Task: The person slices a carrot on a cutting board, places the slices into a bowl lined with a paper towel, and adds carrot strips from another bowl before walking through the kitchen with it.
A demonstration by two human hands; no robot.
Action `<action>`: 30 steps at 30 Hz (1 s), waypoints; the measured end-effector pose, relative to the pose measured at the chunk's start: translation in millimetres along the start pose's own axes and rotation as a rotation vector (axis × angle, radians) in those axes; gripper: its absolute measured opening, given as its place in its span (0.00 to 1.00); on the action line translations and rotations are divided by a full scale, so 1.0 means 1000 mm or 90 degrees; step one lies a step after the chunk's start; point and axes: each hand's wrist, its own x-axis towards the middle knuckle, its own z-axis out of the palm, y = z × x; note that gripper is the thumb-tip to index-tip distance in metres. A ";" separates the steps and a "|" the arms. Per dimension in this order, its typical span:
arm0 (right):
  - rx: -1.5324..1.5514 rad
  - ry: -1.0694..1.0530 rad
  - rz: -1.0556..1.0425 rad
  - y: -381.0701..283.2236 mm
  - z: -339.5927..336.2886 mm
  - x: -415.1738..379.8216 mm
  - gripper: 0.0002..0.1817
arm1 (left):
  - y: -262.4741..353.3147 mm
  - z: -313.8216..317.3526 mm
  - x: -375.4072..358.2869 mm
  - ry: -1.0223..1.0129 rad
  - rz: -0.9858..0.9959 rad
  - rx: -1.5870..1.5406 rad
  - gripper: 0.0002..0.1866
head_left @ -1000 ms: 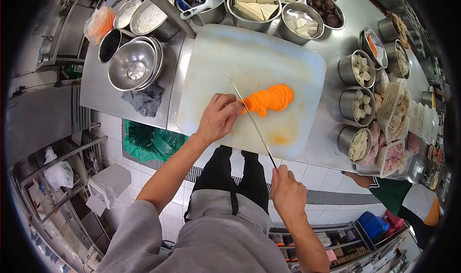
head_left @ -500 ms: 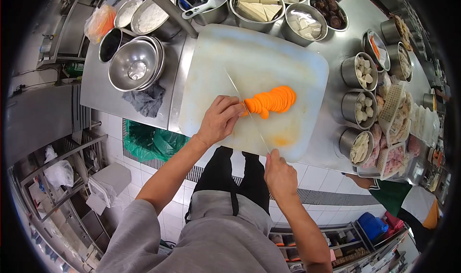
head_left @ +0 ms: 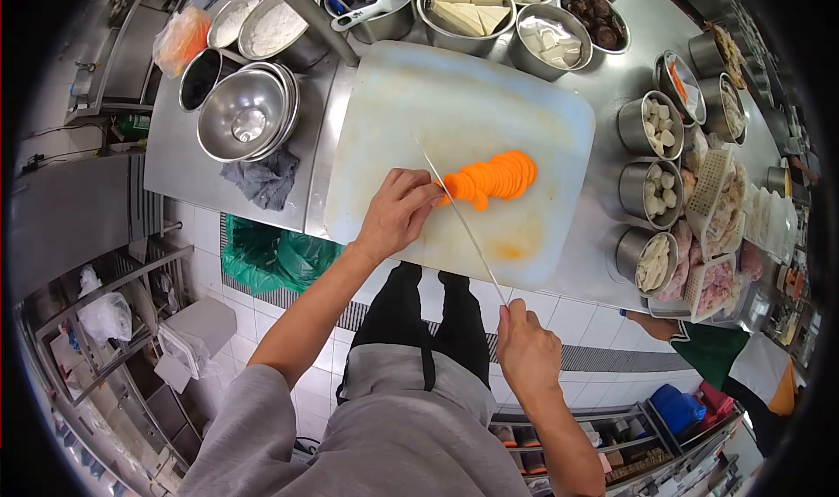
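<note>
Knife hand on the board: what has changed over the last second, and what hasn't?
The right hand slid the knife forward half a second ago, then drew it back toward the body, ending about where it began, grip unchanged. The left hand stayed pressed on the carrot. The fanned carrot slices and the cutting board did not visibly shift.

The far half of the cutting board (head_left: 472, 95) lies bare, hemmed by bowls (head_left: 249, 113) left and tins (head_left: 648, 126) right.

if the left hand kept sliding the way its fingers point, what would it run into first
Most likely the knife blade, which lies right across the fingertips of the left hand; just beyond it is the row of carrot slices. Blade height is unclear.
</note>
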 end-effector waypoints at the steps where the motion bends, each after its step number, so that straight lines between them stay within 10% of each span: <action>1: 0.000 0.000 0.001 0.000 0.000 0.000 0.12 | 0.000 0.000 0.000 -0.002 0.000 0.001 0.14; 30: 0.013 -0.019 0.010 -0.004 0.025 0.018 0.13 | -0.003 0.000 -0.004 -0.004 0.018 0.010 0.14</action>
